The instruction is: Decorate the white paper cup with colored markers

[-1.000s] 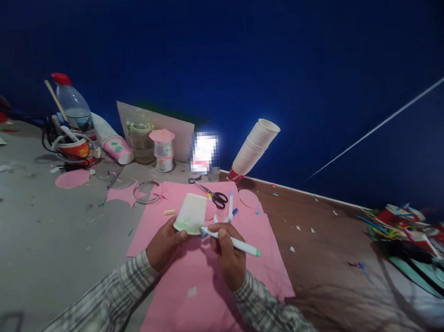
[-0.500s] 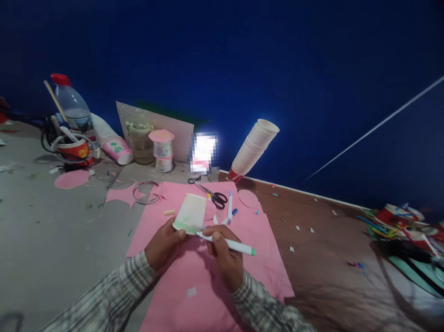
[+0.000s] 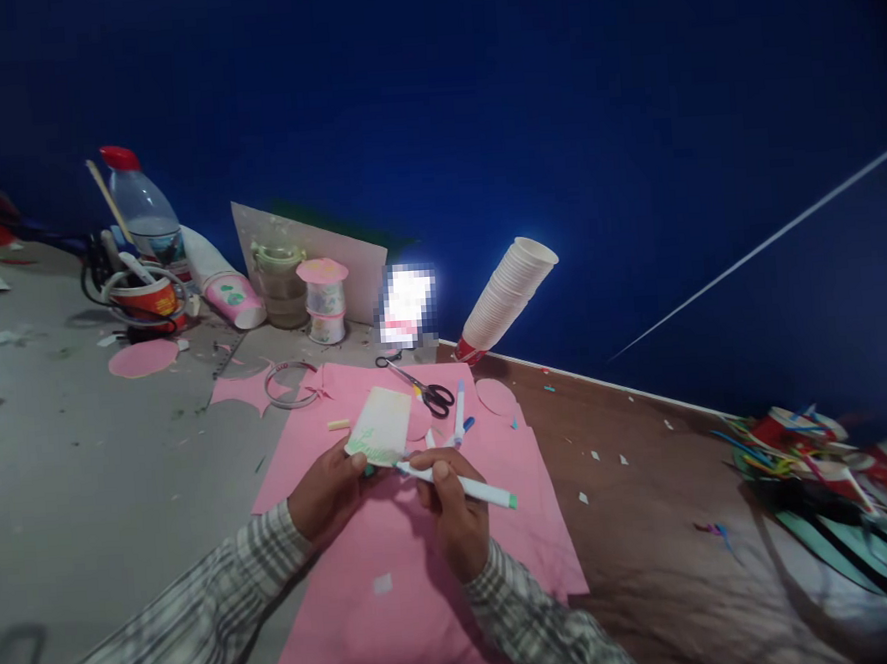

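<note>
My left hand [image 3: 329, 494] grips a white paper cup [image 3: 383, 421] by its lower left side, thumb on the near edge. Green drawn marks run along the cup's lower part. In my right hand [image 3: 454, 507] is a white marker with a green end [image 3: 479, 489], held like a pen. Its tip meets or nearly meets the cup's lower right edge; I cannot tell which. Under both hands lies pink paper [image 3: 371, 627]. Just beyond the cup are black-handled scissors [image 3: 437, 400] and other markers [image 3: 459, 411].
A tilted stack of paper cups [image 3: 508, 293] leans by the blue wall. At the back left stand a plastic bottle [image 3: 146, 205], a glass jar [image 3: 280, 287] and a decorated paper spool shape [image 3: 325, 299]. A tape ring [image 3: 292, 385] lies on pink scraps. Cluttered strips and cups [image 3: 803, 440] sit far right.
The cup has turned slightly in my left hand, and its green marks show differently. My right hand and the marker have shifted a little to the right.
</note>
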A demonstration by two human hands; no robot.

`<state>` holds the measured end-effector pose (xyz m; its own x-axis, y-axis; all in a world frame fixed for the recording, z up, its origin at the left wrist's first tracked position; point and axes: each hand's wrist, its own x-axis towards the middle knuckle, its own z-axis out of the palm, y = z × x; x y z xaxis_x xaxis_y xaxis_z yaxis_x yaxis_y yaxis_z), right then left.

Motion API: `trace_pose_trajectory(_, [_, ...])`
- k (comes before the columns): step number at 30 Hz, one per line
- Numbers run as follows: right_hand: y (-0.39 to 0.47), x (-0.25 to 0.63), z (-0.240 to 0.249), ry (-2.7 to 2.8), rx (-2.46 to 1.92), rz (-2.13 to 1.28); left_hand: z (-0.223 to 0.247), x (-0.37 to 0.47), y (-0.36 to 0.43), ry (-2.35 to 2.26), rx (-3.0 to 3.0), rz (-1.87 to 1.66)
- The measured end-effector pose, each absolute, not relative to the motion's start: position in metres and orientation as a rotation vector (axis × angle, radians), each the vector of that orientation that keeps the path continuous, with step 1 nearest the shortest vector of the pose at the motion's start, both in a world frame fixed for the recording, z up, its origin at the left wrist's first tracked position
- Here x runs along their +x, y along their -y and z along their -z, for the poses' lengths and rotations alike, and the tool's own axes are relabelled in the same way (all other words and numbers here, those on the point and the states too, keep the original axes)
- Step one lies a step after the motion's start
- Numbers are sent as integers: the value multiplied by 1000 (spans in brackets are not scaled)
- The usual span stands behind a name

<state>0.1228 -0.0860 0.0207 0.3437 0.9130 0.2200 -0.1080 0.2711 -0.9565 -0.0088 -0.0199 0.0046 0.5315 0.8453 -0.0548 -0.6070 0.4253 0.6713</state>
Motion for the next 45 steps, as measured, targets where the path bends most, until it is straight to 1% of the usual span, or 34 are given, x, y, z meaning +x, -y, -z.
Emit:
trace_pose_trajectory(12, [88, 124, -21, 1053, -1092, -817, -1, -10, 21, -411, 636, -926])
trace_pose_trajectory(17, [85, 124, -18, 944, -1082, -773, 1, -9, 21, -422, 614, -927])
trace_pose_trajectory(25, [87, 124, -19, 1011, -1070, -842, 4, -10, 21, -465, 553, -934])
trace_pose_trajectory(34, [84, 126, -19, 920, -1085, -790, 6, -10, 20, -453, 536, -907])
trace_pose_trajectory(40, [87, 124, -21, 975, -1045, -856, 5, -9, 20, -478, 522, -918])
trace_pose_trajectory(45, [86, 124, -23, 1007, -1109, -805, 7, -10, 20, -471, 523, -909])
